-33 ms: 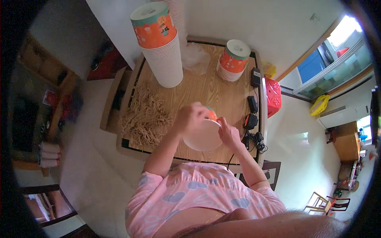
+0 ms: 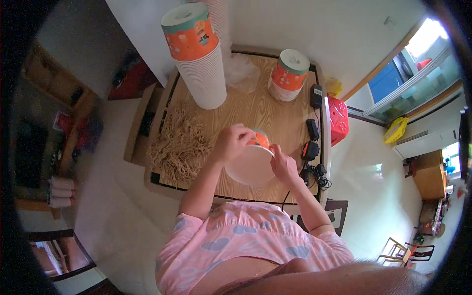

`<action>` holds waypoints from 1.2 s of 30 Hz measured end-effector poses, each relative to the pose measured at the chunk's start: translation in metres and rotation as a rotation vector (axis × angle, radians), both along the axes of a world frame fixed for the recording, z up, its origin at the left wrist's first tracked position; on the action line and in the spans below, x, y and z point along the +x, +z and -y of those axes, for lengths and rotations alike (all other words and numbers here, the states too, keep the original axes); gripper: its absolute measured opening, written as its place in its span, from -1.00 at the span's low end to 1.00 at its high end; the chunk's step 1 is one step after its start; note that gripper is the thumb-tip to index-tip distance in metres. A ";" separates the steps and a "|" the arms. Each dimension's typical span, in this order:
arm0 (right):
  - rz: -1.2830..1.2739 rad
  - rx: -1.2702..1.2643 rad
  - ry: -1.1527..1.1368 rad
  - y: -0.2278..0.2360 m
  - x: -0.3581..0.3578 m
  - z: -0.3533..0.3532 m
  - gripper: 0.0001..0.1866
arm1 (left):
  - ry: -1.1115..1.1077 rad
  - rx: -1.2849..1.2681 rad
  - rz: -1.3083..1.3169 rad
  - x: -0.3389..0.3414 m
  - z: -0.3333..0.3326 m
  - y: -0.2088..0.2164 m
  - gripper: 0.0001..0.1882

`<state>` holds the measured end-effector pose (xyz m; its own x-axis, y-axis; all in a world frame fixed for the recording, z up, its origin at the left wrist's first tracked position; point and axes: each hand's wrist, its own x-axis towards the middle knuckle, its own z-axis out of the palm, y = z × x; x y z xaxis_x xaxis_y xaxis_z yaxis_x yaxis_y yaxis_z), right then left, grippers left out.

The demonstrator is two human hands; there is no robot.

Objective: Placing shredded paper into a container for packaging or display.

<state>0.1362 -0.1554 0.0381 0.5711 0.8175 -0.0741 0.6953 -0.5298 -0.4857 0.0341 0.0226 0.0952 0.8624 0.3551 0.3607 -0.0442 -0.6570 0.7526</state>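
A large paper bucket, white inside with an orange and green printed outside, is tilted with its mouth toward me, low over the near part of the table. My right hand is closed on its right rim, thumb and fingers pinching the edge. At its upper left, my left hand has its fingers bent and pressed together against or just beside the printed side; what they pinch, if anything, cannot be made out. A heap of tan twine strands lies to the left of my left forearm.
On the wood-topped table stand a tall stack of upturned paper buckets and a shorter stack. Clear plastic film lies between them. Black adapters and cables line the right edge. A red stool stands beyond it.
My left hand, blurred before, has shifted slightly left, uncovering more of the orange side. The bucket has tilted a little; my right hand keeps its grip.
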 end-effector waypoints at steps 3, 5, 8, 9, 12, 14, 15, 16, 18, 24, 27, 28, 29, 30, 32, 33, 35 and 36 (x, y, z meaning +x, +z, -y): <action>0.062 -0.020 0.067 0.008 0.001 -0.003 -0.65 | -0.023 -0.073 -0.051 -0.001 0.009 -0.001 -0.88; 0.003 -0.023 0.011 0.005 0.002 -0.001 -0.65 | 0.068 -0.070 -0.057 0.000 0.014 0.001 -0.87; -0.157 0.056 -0.104 0.000 0.011 -0.004 -0.64 | 0.107 -0.164 -0.069 -0.010 0.012 -0.013 -0.89; -0.259 0.131 -0.177 -0.005 0.014 -0.002 -0.63 | 0.109 -0.198 -0.107 -0.016 0.019 -0.016 -0.90; -0.368 0.318 -0.244 -0.057 0.028 0.014 -0.54 | 0.166 0.117 -0.283 -0.029 0.028 -0.035 -0.90; -0.374 0.451 -0.257 -0.098 0.029 0.023 -0.50 | 0.208 0.184 -0.352 -0.034 0.038 -0.065 -0.91; -0.508 0.490 -0.287 -0.116 0.027 0.028 -0.47 | 0.279 0.125 -0.311 -0.035 0.045 -0.076 -0.90; -0.649 0.521 -0.307 -0.118 0.020 0.030 -0.43 | 0.361 0.061 -0.277 -0.037 0.050 -0.087 -0.89; -0.830 0.489 -0.383 -0.103 0.001 0.032 -0.45 | 0.463 0.110 -0.284 -0.041 0.049 -0.115 -0.88; -1.293 0.307 -0.295 -0.081 -0.070 0.038 -0.41 | 0.454 0.193 -0.512 -0.034 0.002 -0.174 -0.86; -1.416 0.076 -0.247 -0.063 -0.073 0.050 -0.53 | 0.161 0.408 -0.411 -0.012 -0.010 -0.137 -0.85; -1.230 0.040 -0.002 -0.069 -0.069 0.057 -0.63 | -0.037 0.521 -0.366 -0.007 -0.010 -0.135 -0.85; -1.031 0.006 0.232 -0.074 -0.063 0.064 -0.70 | -0.035 0.521 -0.363 -0.001 -0.006 -0.133 -0.85; -1.150 -0.245 0.275 -0.045 -0.046 0.055 -0.77 | -0.107 0.614 -0.323 -0.001 -0.002 -0.136 -0.86; -0.966 -0.360 0.329 -0.006 -0.016 0.048 -0.77 | -0.188 0.707 -0.272 0.006 0.006 -0.138 -0.87; -0.855 -0.283 0.333 0.008 -0.003 0.046 -0.79 | -0.215 0.709 -0.195 0.008 0.011 -0.139 -0.89; -0.678 -0.112 0.272 0.021 0.012 0.036 -0.81 | -0.244 0.714 -0.110 0.013 0.023 -0.134 -0.90; -0.610 -0.018 0.197 0.025 0.018 0.035 -0.81 | -0.114 0.585 0.012 0.018 0.032 -0.124 -0.91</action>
<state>0.1538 -0.1900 0.0628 0.2611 0.8985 -0.3528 0.3816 -0.4318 -0.8173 0.0517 -0.0091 -0.0287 0.8782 0.0002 0.4782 -0.1447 -0.9530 0.2662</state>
